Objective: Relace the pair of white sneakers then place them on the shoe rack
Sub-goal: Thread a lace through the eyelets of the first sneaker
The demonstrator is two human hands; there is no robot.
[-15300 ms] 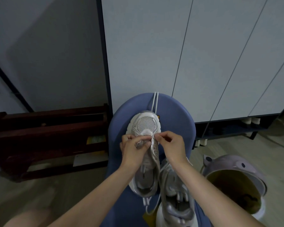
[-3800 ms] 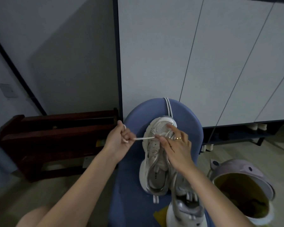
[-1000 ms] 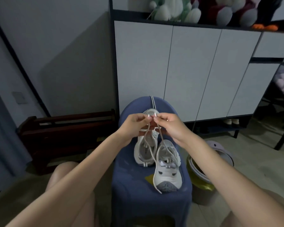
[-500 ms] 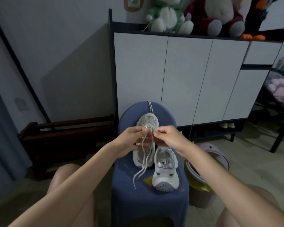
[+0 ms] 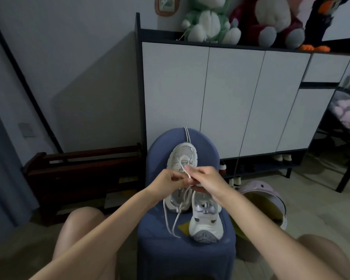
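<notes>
Two white sneakers lie on the seat of a blue upholstered chair, which stands against a cabinet with white doors. The far sneaker points its toe away from the person, toward the chair's back; it is chunky, with a mesh toe panel, a thick ridged sole edge and pale grey trim, and its opening shows below the hands. The near sneaker lies just beside it to the right and closer to the seat's front edge, turned the other way, so its grey-patterned sole tip faces the person.

Both hands meet above the far sneaker's tongue area. The left hand has its fingers curled in, pinching the white shoelace; the right hand is likewise closed on the lace, thumb and forefinger pressed together right against the left hand's fingertips. From the pinch, one run of lace goes up to the eyelets near the toe, and two loose ends hang down across the shoe and trail onto the blue seat, finishing near a yellow patch. Which eyelet the lace passes through I cannot quite make out in this dim light.

A second lace lies draped over the chair back. To the left stands a dark wooden shoe rack, well apart from the sneakers. Plush toys sit on the cabinet, and a lilac bin stands to the chair's right.
</notes>
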